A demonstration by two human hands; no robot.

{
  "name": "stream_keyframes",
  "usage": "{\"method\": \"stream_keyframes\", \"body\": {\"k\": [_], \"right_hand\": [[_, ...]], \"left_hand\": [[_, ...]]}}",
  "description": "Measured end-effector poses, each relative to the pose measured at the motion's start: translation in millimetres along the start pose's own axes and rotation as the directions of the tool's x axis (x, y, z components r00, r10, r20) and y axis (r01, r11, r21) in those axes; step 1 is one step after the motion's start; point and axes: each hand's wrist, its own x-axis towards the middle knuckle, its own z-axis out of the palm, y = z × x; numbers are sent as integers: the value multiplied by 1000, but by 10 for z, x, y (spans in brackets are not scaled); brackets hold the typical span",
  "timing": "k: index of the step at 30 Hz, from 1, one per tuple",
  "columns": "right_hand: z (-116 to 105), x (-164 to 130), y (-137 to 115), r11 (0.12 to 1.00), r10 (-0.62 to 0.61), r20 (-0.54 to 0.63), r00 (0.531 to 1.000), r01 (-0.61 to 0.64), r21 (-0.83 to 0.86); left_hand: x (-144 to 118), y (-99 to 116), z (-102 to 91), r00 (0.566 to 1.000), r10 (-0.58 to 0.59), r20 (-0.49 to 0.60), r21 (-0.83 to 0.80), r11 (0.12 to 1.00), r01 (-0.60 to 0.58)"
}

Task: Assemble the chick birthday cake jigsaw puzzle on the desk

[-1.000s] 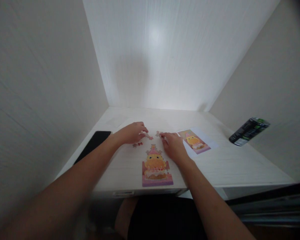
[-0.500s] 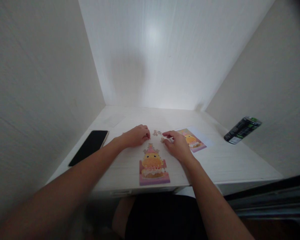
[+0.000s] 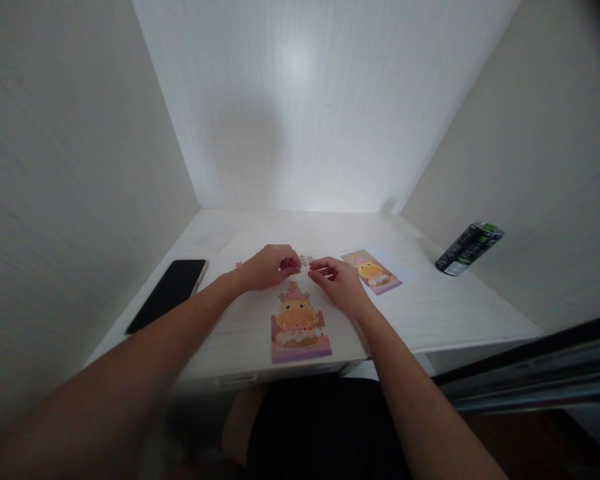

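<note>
Puzzle pieces point(image 3: 306, 260), head view: thin, light card, easily bent, best pinched by the edges. My left hand point(image 3: 267, 267) curls shut on one; my right hand point(image 3: 337, 283) is half-closed, hold unclear, above the part-built puzzle point(image 3: 297, 323) on the desk point(image 3: 430, 313).

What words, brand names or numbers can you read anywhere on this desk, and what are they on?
No text can be read.
Can: black with green and a pale label, print too blurred.
Reference picture: no lettering that can be made out.
Puzzle: red marks on the cake, too small to read.
Phone: dark screen, no text.
</note>
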Motion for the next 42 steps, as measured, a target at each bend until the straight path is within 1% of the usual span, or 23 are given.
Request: {"method": "stream_keyframes", "body": {"k": [2, 4, 7, 9, 11, 13, 15, 17, 18, 21, 24, 28, 33, 35, 38, 39, 40, 42], "right_hand": [[-1, 0, -32, 994, 18, 46, 999, -22, 107], [-22, 0, -60, 976, 31, 100, 994, -52, 211], [-89, -19, -62, 963, 55, 155, 986, -93, 252], [-148, -49, -31, 962, 86, 192, 978, -132, 241], [-209, -93, 5, 960, 117, 254, 960, -175, 217], [-264, -142, 24, 971, 127, 317, 940, -183, 153], [-302, -185, 13, 987, 122, 377, 918, -152, 52], [-318, -213, -17, 992, 122, 418, 900, -120, -33], [-318, -221, -36, 992, 126, 426, 896, -110, -60], [-293, -227, -96, 990, 122, 410, 904, -79, -119], [-263, -221, -155, 981, 110, 376, 920, -40, -189], [-246, -214, -203, 957, 103, 358, 928, 5, -289], [-218, -232, -200, 919, 137, 328, 935, 3, -394], [-206, -245, -202, 908, 145, 321, 936, 3, -419], [-194, -227, -188, 913, 129, 324, 937, 15, -407], [-191, -200, -173, 915, 118, 297, 947, 13, -402], [-187, -162, -151, 914, 106, 246, 963, 3, -405], [-172, -56, -92, 896, 91, 89, 992, -42, -441]], "left_hand": [[11, 57, 53, 999, -23, -31, -84, 996, 21], [19, 107, 114, 999, -43, -32, -164, 986, 37], [13, 153, 151, 999, -49, 12, -234, 971, 50], [-5, 168, 121, 997, -30, 73, -241, 969, 47], [-31, 183, 68, 987, 3, 159, -227, 973, 33], [-55, 206, 25, 962, 17, 274, -174, 984, 32], [-70, 239, 10, 924, -9, 382, -88, 995, 46], [-73, 274, 18, 893, -50, 447, -5, 998, 58], [-71, 290, 25, 886, -62, 459, 20, 998, 60], [-65, 320, 44, 885, -78, 460, 60, 997, 56], [-65, 327, 49, 886, -94, 455, 70, 995, 69], [-67, 325, 53, 883, -110, 456, 79, 993, 83], [-68, 333, 52, 886, -111, 450, 72, 994, 88], [-69, 341, 42, 885, -110, 453, 65, 994, 90], [-70, 359, 19, 875, -117, 469, 63, 993, 99], [-70, 365, 11, 871, -118, 476, 63, 993, 100], [-69, 371, 4, 868, -119, 482, 64, 993, 100], [-67, 379, -6, 867, -117, 484, 68, 993, 96]]}}
